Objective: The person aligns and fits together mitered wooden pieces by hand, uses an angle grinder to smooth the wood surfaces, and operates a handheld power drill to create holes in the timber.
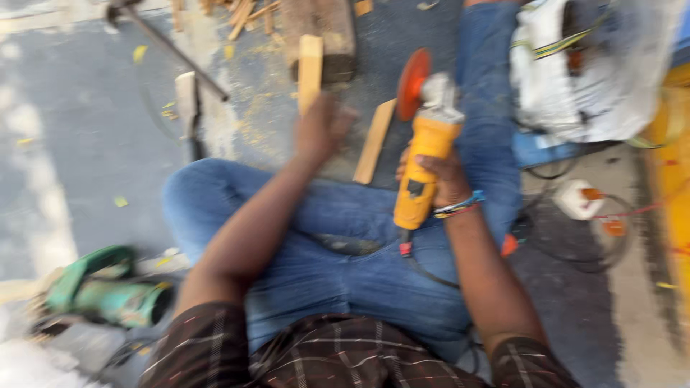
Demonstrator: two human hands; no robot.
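Observation:
I sit on the floor with legs in blue jeans. My right hand (440, 176) grips a yellow angle grinder (424, 154) with an orange disc (412, 82) at its far end. My left hand (321, 128) holds a short pale wooden strip (310, 68) upright in front of my knee. A second flat wood strip (374, 141) lies on the floor between the two hands. The picture is blurred by motion.
A green power tool (100, 291) lies at the lower left. A wooden block (330, 32), wood offcuts and sawdust sit ahead, with a dark metal rod (176, 54) at upper left. A white sack (575, 68), a white plug box (578, 197) and cables are on the right.

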